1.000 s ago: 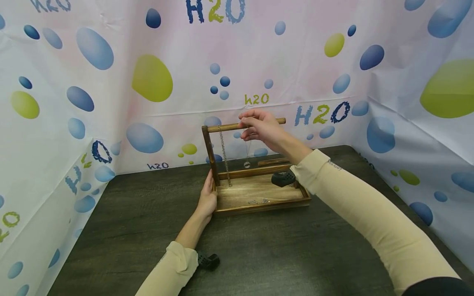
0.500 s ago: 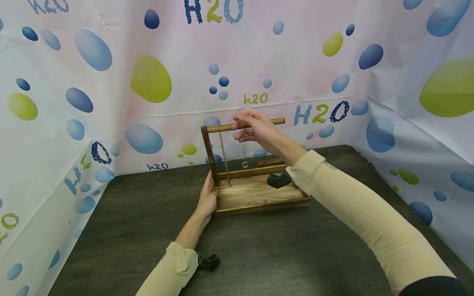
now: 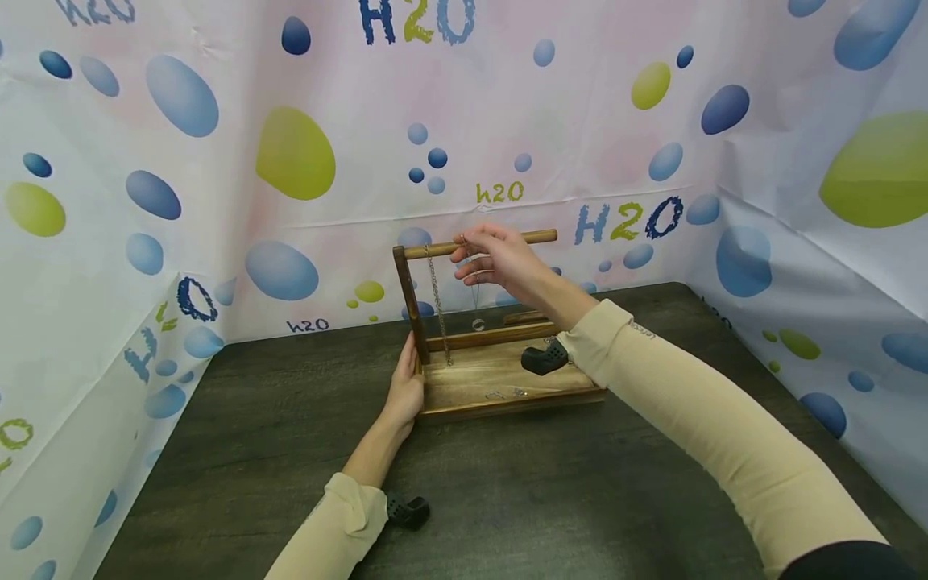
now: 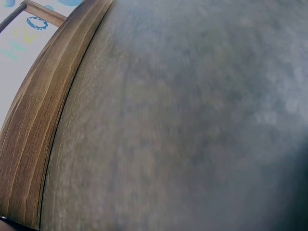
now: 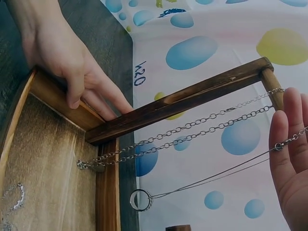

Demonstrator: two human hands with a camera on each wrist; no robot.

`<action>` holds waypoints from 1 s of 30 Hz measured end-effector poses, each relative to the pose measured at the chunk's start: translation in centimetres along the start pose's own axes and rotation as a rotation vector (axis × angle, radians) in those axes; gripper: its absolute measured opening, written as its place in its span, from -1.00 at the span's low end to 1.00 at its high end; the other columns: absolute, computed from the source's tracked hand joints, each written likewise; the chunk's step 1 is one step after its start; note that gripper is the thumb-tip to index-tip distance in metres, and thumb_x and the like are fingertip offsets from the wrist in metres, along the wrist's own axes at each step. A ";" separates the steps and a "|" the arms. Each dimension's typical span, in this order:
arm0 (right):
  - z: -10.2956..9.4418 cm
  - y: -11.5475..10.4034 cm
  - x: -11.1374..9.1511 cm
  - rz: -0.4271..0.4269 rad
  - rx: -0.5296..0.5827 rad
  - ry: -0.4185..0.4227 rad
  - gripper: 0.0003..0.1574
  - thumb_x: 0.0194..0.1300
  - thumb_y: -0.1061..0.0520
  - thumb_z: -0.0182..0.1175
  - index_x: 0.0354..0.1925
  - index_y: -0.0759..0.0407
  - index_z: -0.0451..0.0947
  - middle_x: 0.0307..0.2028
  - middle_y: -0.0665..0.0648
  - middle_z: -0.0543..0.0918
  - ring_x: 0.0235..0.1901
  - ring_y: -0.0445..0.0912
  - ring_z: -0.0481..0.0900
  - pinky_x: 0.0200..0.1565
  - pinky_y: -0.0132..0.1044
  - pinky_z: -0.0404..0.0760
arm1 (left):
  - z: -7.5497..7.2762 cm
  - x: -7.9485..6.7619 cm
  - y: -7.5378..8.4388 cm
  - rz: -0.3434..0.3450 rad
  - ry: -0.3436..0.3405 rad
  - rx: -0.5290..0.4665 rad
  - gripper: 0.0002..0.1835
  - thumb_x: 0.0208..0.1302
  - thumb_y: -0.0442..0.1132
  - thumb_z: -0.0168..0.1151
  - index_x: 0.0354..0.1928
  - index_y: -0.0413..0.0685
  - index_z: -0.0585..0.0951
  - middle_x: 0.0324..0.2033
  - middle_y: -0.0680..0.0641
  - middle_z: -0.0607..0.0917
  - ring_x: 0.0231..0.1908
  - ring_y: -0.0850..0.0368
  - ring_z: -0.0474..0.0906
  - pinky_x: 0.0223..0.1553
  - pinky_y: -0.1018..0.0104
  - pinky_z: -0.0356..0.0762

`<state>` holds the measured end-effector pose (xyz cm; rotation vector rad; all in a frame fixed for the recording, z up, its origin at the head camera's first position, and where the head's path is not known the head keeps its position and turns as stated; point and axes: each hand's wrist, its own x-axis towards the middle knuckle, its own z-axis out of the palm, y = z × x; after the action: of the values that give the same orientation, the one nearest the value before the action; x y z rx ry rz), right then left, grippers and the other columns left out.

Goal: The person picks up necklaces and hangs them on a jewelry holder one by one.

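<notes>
A wooden jewellery stand (image 3: 511, 366) has a shallow tray, an upright post on the left and a round crossbar (image 3: 540, 236). My left hand (image 3: 405, 393) grips the tray's left side, thumb over the rim and fingers outside, as the right wrist view shows. At the crossbar, my right hand (image 3: 503, 262) pinches a thin necklace (image 5: 211, 174) by its chain end. From this necklace hangs a ring pendant (image 5: 141, 199), dangling behind the tray in the head view. Nearer the post, a silver link chain (image 3: 437, 302) is looped over the bar and reaches down to the tray.
Small silver jewellery pieces (image 5: 19, 197) lie in the tray near its front edge. Behind the stand, a separate wooden piece (image 3: 525, 317) lies on the dark table (image 3: 507, 499). A patterned sheet (image 3: 362, 121) rises around the table's back and sides.
My right hand has shifted a little left along the crossbar, bringing the necklace and ring pendant closer to the hanging chain. The left hand keeps its grip on the stand.
</notes>
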<state>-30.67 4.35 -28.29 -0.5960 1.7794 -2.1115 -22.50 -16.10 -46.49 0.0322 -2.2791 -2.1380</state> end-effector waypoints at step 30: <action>0.1 5.1 0.0 0.136 0.051 0.115 -0.51 0.60 -0.09 -0.04 0.00 0.32 0.55 -0.22 0.18 0.63 -0.37 -0.03 0.70 -0.12 -0.11 0.69 | -0.2 0.1 -0.3 0.006 0.004 0.001 -0.10 0.33 -0.61 -0.36 0.63 0.20 -0.19 0.59 -0.10 -0.21 0.55 -0.02 -0.31 0.48 -0.04 -0.25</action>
<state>-30.77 3.36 -33.27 -0.3363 1.7663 -2.1288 -22.55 -16.27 -46.78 0.0294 -2.2758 -2.1318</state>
